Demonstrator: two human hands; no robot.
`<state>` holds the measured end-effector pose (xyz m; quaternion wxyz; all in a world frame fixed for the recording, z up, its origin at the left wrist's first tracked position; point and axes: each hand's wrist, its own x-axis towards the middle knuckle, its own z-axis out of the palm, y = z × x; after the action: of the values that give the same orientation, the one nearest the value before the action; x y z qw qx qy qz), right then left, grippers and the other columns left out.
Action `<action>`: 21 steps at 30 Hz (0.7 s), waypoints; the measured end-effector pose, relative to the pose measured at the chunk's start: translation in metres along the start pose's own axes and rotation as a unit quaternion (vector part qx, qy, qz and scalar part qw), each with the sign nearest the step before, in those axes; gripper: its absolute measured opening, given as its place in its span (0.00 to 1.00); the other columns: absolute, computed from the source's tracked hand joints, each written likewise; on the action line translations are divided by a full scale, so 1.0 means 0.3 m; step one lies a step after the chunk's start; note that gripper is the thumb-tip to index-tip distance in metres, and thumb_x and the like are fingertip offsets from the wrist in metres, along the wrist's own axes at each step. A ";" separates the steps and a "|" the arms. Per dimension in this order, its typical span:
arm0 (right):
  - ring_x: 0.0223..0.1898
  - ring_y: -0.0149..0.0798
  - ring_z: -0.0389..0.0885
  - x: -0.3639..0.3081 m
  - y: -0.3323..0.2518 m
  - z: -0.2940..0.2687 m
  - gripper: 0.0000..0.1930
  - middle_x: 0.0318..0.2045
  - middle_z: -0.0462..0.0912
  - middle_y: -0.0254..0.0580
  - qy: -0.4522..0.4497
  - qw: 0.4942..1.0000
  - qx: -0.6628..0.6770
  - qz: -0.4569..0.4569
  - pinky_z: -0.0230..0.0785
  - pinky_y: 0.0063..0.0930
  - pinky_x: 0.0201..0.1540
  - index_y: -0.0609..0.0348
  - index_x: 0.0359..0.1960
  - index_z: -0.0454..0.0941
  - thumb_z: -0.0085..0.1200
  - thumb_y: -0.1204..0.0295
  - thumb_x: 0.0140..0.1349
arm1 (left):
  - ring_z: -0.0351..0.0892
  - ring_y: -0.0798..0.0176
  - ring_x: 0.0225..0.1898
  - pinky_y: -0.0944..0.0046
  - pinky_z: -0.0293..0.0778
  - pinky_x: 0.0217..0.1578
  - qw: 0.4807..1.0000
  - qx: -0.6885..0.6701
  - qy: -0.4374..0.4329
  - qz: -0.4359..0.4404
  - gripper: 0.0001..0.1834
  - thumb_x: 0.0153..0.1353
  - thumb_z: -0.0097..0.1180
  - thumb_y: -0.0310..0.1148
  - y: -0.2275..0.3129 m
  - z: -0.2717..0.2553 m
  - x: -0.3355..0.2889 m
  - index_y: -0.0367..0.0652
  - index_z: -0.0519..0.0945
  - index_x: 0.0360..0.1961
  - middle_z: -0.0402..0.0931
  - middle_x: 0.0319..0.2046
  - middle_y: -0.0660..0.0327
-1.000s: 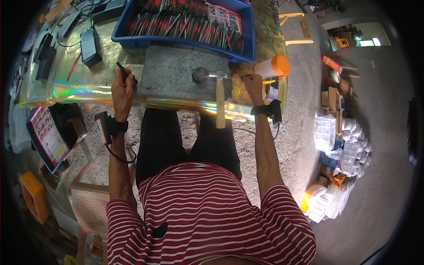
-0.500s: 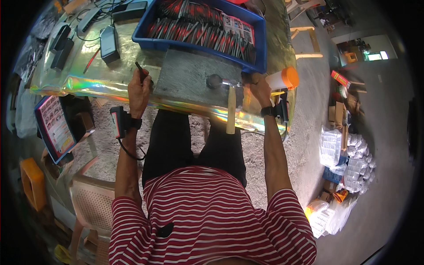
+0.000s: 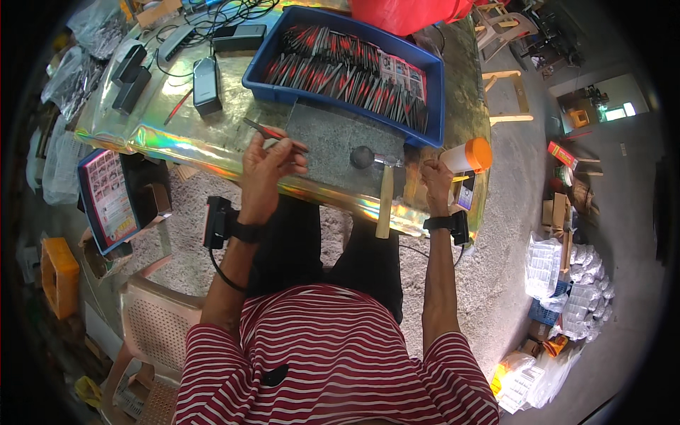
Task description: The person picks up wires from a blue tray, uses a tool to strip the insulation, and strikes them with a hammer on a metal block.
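My left hand (image 3: 270, 166) is closed around a slim black-and-red tool (image 3: 261, 129), its dark tip pointing up and to the left. It hovers by the left edge of a flat grey slab (image 3: 319, 138) on the table. Across the slab's right part lies a hammer (image 3: 385, 202), its wooden handle hanging over the front edge. My right hand (image 3: 437, 183) has its fingers curled in, just left of a white jar with an orange lid (image 3: 467, 156). What those fingers hold, if anything, is too small to make out. Neither hand touches the hammer.
Beyond the slab stands a blue tray (image 3: 283, 94) packed with similar black-and-red tools. At the table's left are a grey box-shaped device (image 3: 207, 85), a red thin stick (image 3: 178, 108) and tangled black cables (image 3: 234, 13). A plastic chair (image 3: 159, 319) stands behind on the left.
My left hand has moved right toward the slab and turned, still with the tool. My right hand has drawn back from the slab's far right corner. The whole view has shifted slightly.
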<state>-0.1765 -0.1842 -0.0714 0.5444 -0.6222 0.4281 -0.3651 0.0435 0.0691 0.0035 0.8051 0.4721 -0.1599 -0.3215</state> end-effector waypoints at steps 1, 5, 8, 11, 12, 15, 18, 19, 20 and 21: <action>0.15 0.23 0.64 0.000 -0.013 -0.003 0.03 0.16 0.68 0.30 0.013 0.997 -0.050 0.057 0.56 0.13 0.16 0.64 0.24 0.72 0.50 0.79 0.46 | 0.75 0.67 0.25 0.70 0.74 0.24 0.999 -0.039 -0.018 -0.023 0.08 0.57 0.46 0.30 -0.002 0.017 -0.006 0.41 0.66 0.37 0.74 0.29 0.53; 0.16 0.23 0.64 -0.037 -0.049 -0.017 0.04 0.18 0.70 0.33 -0.008 0.986 0.139 0.089 0.57 0.13 0.18 0.65 0.25 0.72 0.51 0.80 0.46 | 0.75 0.67 0.26 0.70 0.75 0.26 0.988 -0.115 -0.064 -0.077 0.08 0.57 0.46 0.29 0.001 0.097 -0.026 0.40 0.67 0.38 0.74 0.30 0.53; 0.18 0.22 0.63 -0.110 -0.158 0.017 0.05 0.19 0.70 0.33 -0.059 0.967 0.236 0.082 0.57 0.13 0.19 0.64 0.29 0.72 0.50 0.81 0.48 | 0.75 0.67 0.26 0.71 0.75 0.27 0.978 -0.146 -0.088 -0.119 0.08 0.58 0.44 0.29 -0.006 0.149 -0.033 0.39 0.69 0.38 0.73 0.30 0.53; 0.18 0.21 0.62 -0.219 -0.303 0.110 0.06 0.20 0.70 0.30 -0.148 0.945 0.281 0.075 0.55 0.12 0.20 0.64 0.32 0.73 0.49 0.80 0.51 | 0.75 0.66 0.27 0.71 0.75 0.27 0.964 -0.181 -0.109 -0.164 0.08 0.59 0.43 0.29 -0.021 0.185 -0.045 0.38 0.69 0.37 0.73 0.30 0.53; 0.18 0.20 0.62 -0.247 -0.327 0.131 0.06 0.20 0.70 0.30 -0.184 0.938 0.284 0.072 0.55 0.12 0.20 0.65 0.32 0.73 0.48 0.80 0.51 | 0.75 0.66 0.27 0.71 0.75 0.27 0.958 -0.195 -0.115 -0.174 0.08 0.59 0.43 0.29 -0.022 0.193 -0.050 0.38 0.69 0.37 0.73 0.31 0.53; 0.18 0.20 0.62 -0.336 -0.420 0.194 0.06 0.20 0.70 0.30 -0.203 0.946 0.248 0.041 0.56 0.13 0.20 0.66 0.33 0.72 0.47 0.80 0.52 | 0.75 0.66 0.27 0.71 0.75 0.27 0.947 -0.221 -0.131 -0.195 0.08 0.59 0.43 0.29 -0.024 0.227 -0.071 0.37 0.69 0.37 0.73 0.31 0.54; 0.19 0.20 0.64 -0.374 -0.454 0.213 0.07 0.22 0.72 0.32 -0.256 0.928 0.271 0.001 0.58 0.13 0.20 0.68 0.34 0.72 0.46 0.81 0.52 | 0.74 0.66 0.27 0.71 0.75 0.27 0.935 -0.244 -0.145 -0.214 0.08 0.59 0.43 0.30 -0.024 0.243 -0.089 0.37 0.69 0.37 0.73 0.30 0.55; 0.19 0.20 0.64 -0.384 -0.467 0.219 0.07 0.24 0.73 0.34 -0.245 0.931 0.272 0.002 0.58 0.13 0.20 0.68 0.34 0.71 0.46 0.81 0.52 | 0.74 0.66 0.27 0.71 0.75 0.27 0.929 -0.253 -0.148 -0.224 0.09 0.59 0.43 0.30 -0.024 0.245 -0.094 0.37 0.69 0.38 0.73 0.30 0.55; 0.19 0.20 0.65 -0.391 -0.472 0.222 0.07 0.26 0.73 0.35 -0.233 0.933 0.273 0.004 0.58 0.13 0.20 0.68 0.34 0.71 0.46 0.81 0.52 | 0.74 0.66 0.27 0.71 0.75 0.27 0.929 -0.253 -0.148 -0.224 0.09 0.59 0.43 0.30 -0.024 0.248 -0.099 0.37 0.69 0.38 0.73 0.30 0.55; 0.19 0.20 0.65 -0.394 -0.469 0.220 0.07 0.26 0.73 0.35 -0.232 0.933 0.273 0.003 0.58 0.13 0.20 0.68 0.34 0.71 0.46 0.81 0.52 | 0.73 0.66 0.27 0.72 0.74 0.27 0.926 -0.258 -0.153 -0.227 0.09 0.59 0.43 0.30 -0.024 0.252 -0.104 0.37 0.69 0.38 0.73 0.30 0.55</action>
<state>-0.1400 -0.0445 0.0601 0.7787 -0.5155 0.1753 -0.3116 -0.0247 0.0378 0.0368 0.7700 0.2167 -0.0811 -0.5946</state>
